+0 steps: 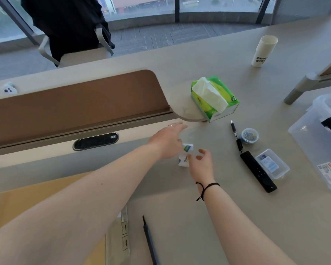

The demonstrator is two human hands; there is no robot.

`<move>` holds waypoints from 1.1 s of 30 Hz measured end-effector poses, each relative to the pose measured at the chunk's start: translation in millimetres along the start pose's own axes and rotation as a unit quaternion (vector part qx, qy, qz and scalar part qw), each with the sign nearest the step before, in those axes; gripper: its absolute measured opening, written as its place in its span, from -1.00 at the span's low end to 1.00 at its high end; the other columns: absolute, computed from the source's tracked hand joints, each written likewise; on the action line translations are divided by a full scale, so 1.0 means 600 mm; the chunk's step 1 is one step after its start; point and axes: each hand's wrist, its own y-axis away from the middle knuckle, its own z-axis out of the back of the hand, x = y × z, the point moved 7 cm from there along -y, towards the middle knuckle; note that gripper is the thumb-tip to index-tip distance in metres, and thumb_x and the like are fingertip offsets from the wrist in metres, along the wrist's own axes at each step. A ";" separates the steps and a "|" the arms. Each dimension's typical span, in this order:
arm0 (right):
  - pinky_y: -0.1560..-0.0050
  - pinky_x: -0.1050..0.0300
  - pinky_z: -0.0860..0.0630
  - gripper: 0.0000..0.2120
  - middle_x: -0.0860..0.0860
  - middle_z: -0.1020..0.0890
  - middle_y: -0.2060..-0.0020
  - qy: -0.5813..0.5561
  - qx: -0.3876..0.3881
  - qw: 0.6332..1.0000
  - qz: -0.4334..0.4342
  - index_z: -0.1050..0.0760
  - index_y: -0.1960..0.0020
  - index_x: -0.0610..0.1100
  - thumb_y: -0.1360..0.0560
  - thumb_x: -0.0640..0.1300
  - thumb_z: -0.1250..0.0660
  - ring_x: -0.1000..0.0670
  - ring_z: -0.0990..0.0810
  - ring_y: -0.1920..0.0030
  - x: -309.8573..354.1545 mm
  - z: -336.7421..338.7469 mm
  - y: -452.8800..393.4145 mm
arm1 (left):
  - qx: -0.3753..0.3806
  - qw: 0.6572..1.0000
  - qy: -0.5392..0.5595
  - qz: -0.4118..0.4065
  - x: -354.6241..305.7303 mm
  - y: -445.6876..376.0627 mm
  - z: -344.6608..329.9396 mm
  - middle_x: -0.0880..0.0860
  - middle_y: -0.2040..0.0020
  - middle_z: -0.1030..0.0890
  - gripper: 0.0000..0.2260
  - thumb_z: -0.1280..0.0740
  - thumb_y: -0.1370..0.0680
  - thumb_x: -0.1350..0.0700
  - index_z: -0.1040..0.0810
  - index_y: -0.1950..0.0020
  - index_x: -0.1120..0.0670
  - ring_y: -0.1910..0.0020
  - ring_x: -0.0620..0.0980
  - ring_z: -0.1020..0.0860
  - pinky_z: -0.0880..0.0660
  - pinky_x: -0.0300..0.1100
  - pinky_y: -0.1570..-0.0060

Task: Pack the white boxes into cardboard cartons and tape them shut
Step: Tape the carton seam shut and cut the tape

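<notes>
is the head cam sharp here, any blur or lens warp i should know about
Head view: daylight from the windows, soft and even, only faint shadows on the desk; strong wide-angle warp, with the window frames and desk edge bowing; the left hand and right hand are slightly smeared around the small white boxes, so their print is barely legible; the tissue pack reads sharper.

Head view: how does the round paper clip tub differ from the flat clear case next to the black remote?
The paper clip tub is round and small; the clear case is rectangular, flat and larger. The tub holds a tangle of coloured clips; the case holds what looks like a blue and white card. The tub sits beside the pen, the case beside the black remote. Both are transparent plastic, resting on the table, untouched by the hands.
</notes>
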 end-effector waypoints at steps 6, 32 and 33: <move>-0.19 0.02 -0.51 -0.70 0.03 -0.51 -0.16 -0.022 0.017 0.991 0.134 -0.37 -0.25 0.04 -0.57 -0.13 -0.34 0.02 -0.52 -0.13 0.064 -0.057 0.090 | -0.016 0.998 0.058 0.030 0.039 0.059 -0.004 0.02 -0.53 -0.40 -0.52 -0.17 -0.63 0.18 -0.33 -0.57 -0.03 -0.52 0.04 -0.33 -0.28 -0.08 -0.49; -0.51 -0.03 -0.21 -0.17 -0.06 -0.13 -0.56 0.312 0.097 0.923 0.203 -0.05 -0.60 -0.07 -0.50 0.08 -0.43 -0.12 -0.21 -0.54 0.013 -0.345 0.421 | -0.250 0.926 0.181 0.217 0.549 0.561 0.067 0.07 -0.52 -0.39 -0.63 -0.33 -0.62 0.01 -0.50 -0.43 -0.01 -0.47 0.08 -0.37 -0.28 -0.13 -0.42; -0.49 -0.06 -0.24 -0.13 -0.06 -0.12 -0.57 0.322 0.087 0.924 0.188 -0.02 -0.61 -0.06 -0.50 0.15 -0.42 -0.13 -0.23 -0.54 0.006 -0.346 0.425 | -0.241 0.927 0.161 0.239 0.574 0.579 0.060 0.09 -0.56 -0.29 -0.57 -0.32 -0.61 -0.08 -0.43 -0.47 -0.04 -0.50 0.11 -0.32 -0.28 -0.06 -0.45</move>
